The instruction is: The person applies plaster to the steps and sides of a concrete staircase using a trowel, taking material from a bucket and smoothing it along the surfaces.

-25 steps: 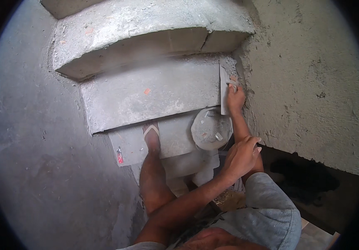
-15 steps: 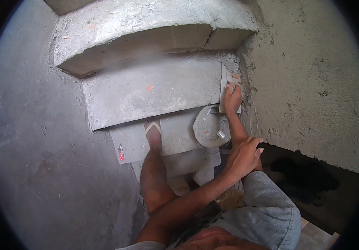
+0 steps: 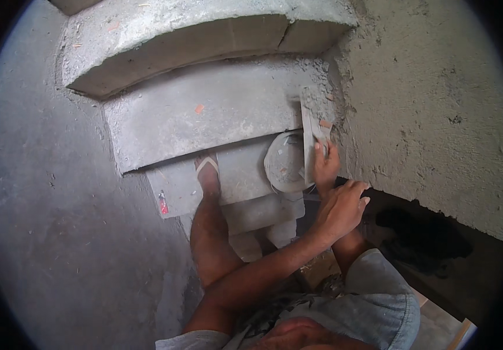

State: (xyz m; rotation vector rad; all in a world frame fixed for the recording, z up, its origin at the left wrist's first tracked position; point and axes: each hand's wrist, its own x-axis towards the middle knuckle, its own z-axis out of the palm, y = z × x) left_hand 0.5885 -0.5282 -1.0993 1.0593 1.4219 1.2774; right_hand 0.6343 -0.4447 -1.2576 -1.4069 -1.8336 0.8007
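My right hand (image 3: pixel 325 165) grips a long, flat, dust-coated grey float (image 3: pixel 308 137) at the right end of the concrete step (image 3: pixel 204 128), beside a round grey bucket (image 3: pixel 270 169) with small fragments inside. A small orange chip (image 3: pixel 325 124) shows at the float's right side. My left hand (image 3: pixel 343 211) is across my right forearm, thumb and fingers apart and slightly bent, with nothing visible in it. Grey rubble (image 3: pixel 315 73) lies in the step's corner near the wall.
A higher curved step (image 3: pixel 204 29) rises beyond. A smooth grey wall (image 3: pixel 47 204) is at left, a rough wall (image 3: pixel 432 111) at right, with a dark gap (image 3: pixel 414 239) below it. My sandaled left foot (image 3: pixel 207 175) stands on the lower step; a red-and-white object (image 3: pixel 163 202) lies left of it.
My right hand and the float have moved down toward me along the step's right end, over the bucket's edge. The view has shifted slightly; my left hand stays across the forearm.
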